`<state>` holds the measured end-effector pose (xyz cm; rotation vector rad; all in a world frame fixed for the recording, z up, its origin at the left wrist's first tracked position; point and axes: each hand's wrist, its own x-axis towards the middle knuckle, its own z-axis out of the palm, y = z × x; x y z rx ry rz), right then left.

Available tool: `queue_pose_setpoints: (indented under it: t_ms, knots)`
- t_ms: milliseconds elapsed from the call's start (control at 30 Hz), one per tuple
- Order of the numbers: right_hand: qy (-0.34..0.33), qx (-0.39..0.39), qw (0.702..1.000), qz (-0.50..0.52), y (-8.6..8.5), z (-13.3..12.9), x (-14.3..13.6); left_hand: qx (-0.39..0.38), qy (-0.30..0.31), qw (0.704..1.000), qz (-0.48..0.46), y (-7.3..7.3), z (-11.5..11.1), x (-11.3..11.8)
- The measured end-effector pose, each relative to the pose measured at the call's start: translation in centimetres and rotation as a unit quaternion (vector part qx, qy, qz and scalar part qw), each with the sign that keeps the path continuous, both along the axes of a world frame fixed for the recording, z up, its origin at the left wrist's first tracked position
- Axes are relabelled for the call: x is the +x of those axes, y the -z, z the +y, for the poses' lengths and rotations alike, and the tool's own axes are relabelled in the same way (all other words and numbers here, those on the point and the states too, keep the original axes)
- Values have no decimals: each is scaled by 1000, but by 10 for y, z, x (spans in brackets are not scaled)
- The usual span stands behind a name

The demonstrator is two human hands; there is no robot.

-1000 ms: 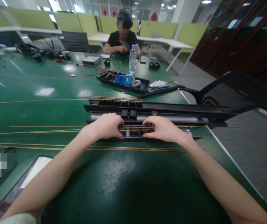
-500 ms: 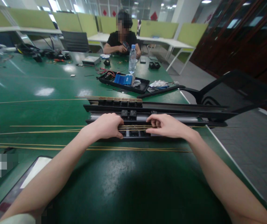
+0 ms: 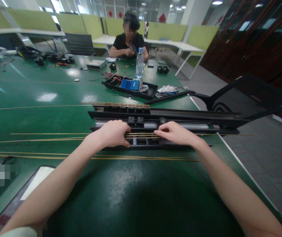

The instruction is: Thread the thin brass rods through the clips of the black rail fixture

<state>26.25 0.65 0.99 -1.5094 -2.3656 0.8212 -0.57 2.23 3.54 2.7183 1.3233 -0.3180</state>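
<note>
My left hand [image 3: 112,133] is wrapped over the nearest long black channel [image 3: 141,147], its thumb at the near edge and its fingers on the far side. Several thin brass-coloured rods [image 3: 141,135] run lengthwise above small black blocks [image 3: 142,141] in that channel, passing under my left hand. To the right, my right hand [image 3: 174,132] pinches at these rods, thumb and forefinger together; one rod sticks out rightward beyond the wrist. How many rods the pinch holds is hidden. Behind lies another black channel [image 3: 187,126] with black blocks [image 3: 140,121] in it.
More loose rods [image 3: 136,157] lie on the green table [image 3: 131,191] in front of the channels. Farther back are a third channel carrying rods [image 3: 126,104], a black tray [image 3: 153,93] and a water bottle [image 3: 139,64]. A person [image 3: 129,42] sits opposite. A mesh chair [image 3: 254,95] stands right.
My right hand's thumb and forefinger have closed into a pinch at the rods, its curled fingers shifting slightly. My left hand stays in place on the channel.
</note>
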Motion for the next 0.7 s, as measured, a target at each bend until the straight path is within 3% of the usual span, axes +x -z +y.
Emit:
queue_pose_setpoints:
  t_ms: [700]
  knots:
    - [-7, -48, 999, 19, -2, 2, 7, 12, 13, 1000, -4, 3, 1, -2]
